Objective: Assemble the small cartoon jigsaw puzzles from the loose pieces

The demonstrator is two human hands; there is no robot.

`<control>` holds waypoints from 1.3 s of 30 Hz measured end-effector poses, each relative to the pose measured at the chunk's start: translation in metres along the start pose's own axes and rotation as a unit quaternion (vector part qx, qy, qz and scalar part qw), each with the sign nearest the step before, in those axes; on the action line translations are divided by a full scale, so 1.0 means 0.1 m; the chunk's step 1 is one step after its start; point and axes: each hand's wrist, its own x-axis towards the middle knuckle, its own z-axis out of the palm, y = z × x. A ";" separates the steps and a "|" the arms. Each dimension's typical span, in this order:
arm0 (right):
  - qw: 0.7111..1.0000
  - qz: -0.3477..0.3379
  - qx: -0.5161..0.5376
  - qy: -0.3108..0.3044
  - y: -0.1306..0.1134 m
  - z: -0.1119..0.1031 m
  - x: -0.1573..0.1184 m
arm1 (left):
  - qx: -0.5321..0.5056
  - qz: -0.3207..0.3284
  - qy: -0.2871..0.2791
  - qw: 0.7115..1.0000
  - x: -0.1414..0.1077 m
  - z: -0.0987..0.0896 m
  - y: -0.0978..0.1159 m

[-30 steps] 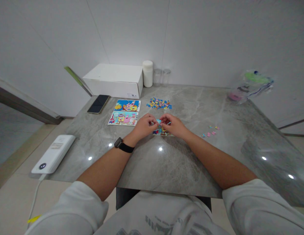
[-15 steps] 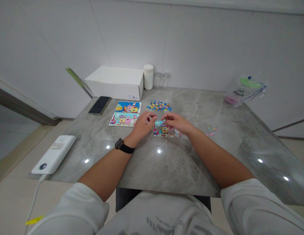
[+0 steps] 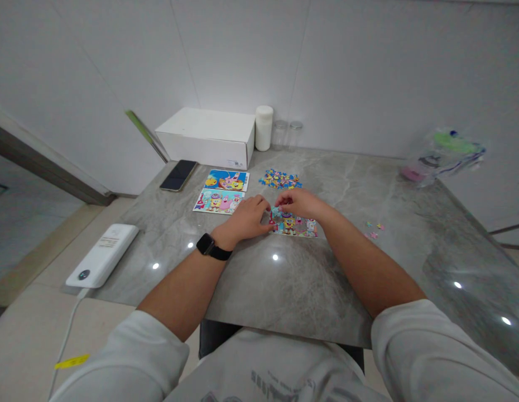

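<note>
A partly assembled cartoon jigsaw puzzle point(image 3: 289, 226) lies on the grey marbled table point(image 3: 280, 290) in front of me. At its left edge rests my left hand point(image 3: 251, 216), thumb and fingers apart, with a black watch on the wrist. My right hand point(image 3: 302, 203) reaches over the puzzle's upper left part, fingertips pinched on a small puzzle piece that they mostly hide. Behind the hands is a heap of loose puzzle pieces point(image 3: 280, 179). Two printed picture cards, a blue one point(image 3: 226, 180) and a lighter one point(image 3: 217, 201), lie to the left.
Several loose pieces point(image 3: 374, 230) sit right of my forearm. At the back stand a white box point(image 3: 207, 137), a white bottle point(image 3: 264, 128) and two clear jars point(image 3: 287, 135). A phone point(image 3: 178, 175), a power bank point(image 3: 102, 255) and a plastic bag point(image 3: 441, 157) lie near the table's sides.
My left hand has come down to the puzzle's left edge, its thumb now stretched out there. My right fingers have drawn together over the upper left part. The view has shifted slightly.
</note>
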 end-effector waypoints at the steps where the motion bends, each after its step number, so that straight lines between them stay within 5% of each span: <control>1: 1.000 0.003 -0.020 -0.013 0.00 0.00 -0.02 | 0.013 0.001 -0.009 1.000 0.00 0.00 0.01; 7: 0.994 -0.006 -0.090 -0.067 -0.03 0.03 -0.07 | 0.057 0.003 -0.025 0.998 -0.01 0.03 0.02; 39: 0.975 -0.005 -0.217 -0.045 -0.07 0.25 -0.05 | 0.063 -0.009 -0.051 0.997 -0.02 0.04 0.07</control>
